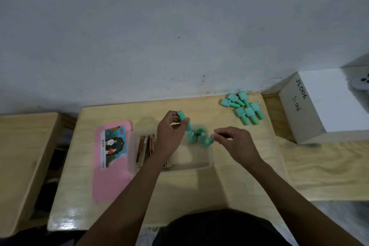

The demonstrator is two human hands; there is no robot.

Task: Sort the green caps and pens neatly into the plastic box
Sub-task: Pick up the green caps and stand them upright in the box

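head view: one camera looking down on a pale wooden table (229, 181).
left hand (169, 136): fingers curled narrow, thumb and fingertips pinching a raised cap (182, 116) above the far edge of the box.
raised cap: green, tilted, its wide end up and away from the person.
right hand (236, 143): thumb and forefinger drawn close together, their tips on the end cap (209, 141); the blur leaves the hold a little unclear.
end cap: rightmost of the boxed caps (196, 136), just beside the hand's fingertips.
boxed caps: a green cluster in the far right part of the plastic box (189, 166), between the two hands.
pens (145, 146): lying side by side in the box's left part, partly under the left wrist.
loose caps (244, 108): a green pile at the table's far right corner, well apart from both hands.
pink lid (113, 175): flat, just left of the box.
white carton (323, 106): right of the table, marked "js006".
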